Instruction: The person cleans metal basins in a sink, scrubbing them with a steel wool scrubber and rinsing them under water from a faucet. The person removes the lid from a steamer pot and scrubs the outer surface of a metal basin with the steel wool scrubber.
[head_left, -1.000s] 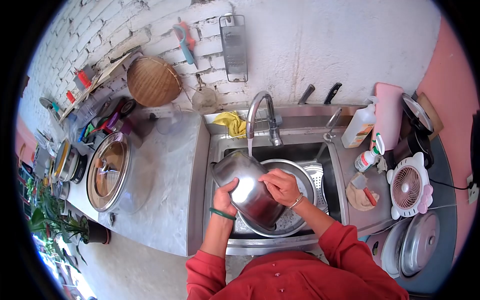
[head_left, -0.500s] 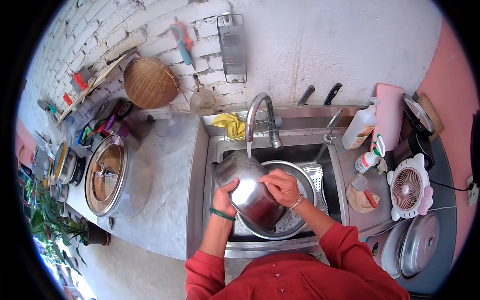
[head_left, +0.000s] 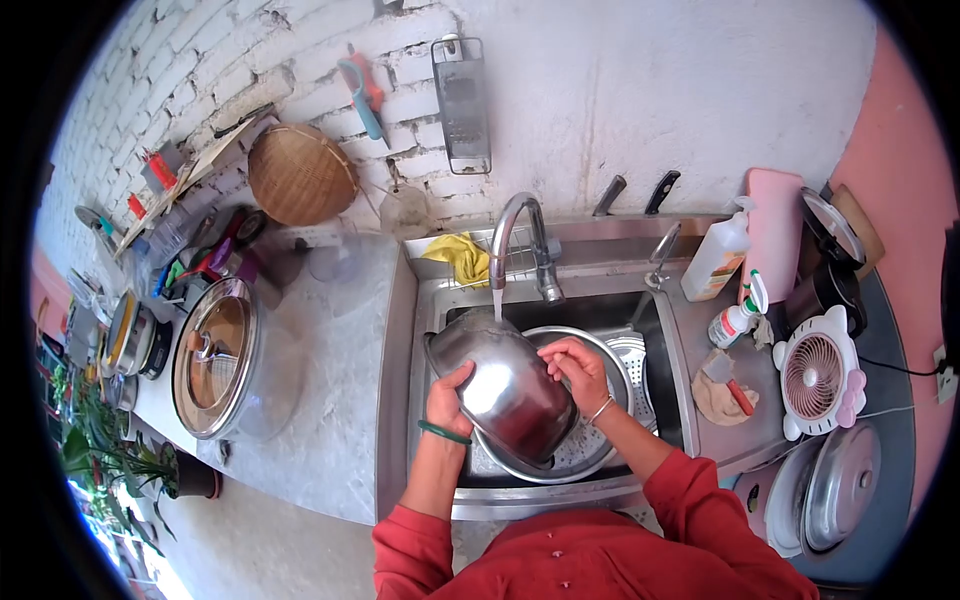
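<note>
A shiny steel pot [head_left: 505, 385] is held tilted over the sink, its outer bottom turned up. Water from the curved faucet [head_left: 520, 225] falls on its far side. My left hand [head_left: 449, 403], with a green bangle on the wrist, grips the pot's near left side. On the pot's right side rests my right hand [head_left: 579, 377], its fingers pinched together; whether they hold anything is too small to make out. Under the pot a round metal basin [head_left: 613, 437] sits in the sink, beside a white perforated piece [head_left: 637, 372].
Left counter [head_left: 330, 400] holds a glass lid [head_left: 215, 345] on a clear bowl. A yellow cloth [head_left: 459, 257] hangs behind the sink. On the right stand a white bottle [head_left: 716, 258], a spray bottle [head_left: 735, 322], a scraper on a cloth [head_left: 722, 396] and a small fan [head_left: 815, 373].
My right hand has shifted slightly right along the pot's side, with its fingers raised a little. The pot has turned slightly; my left hand keeps its grip.
</note>
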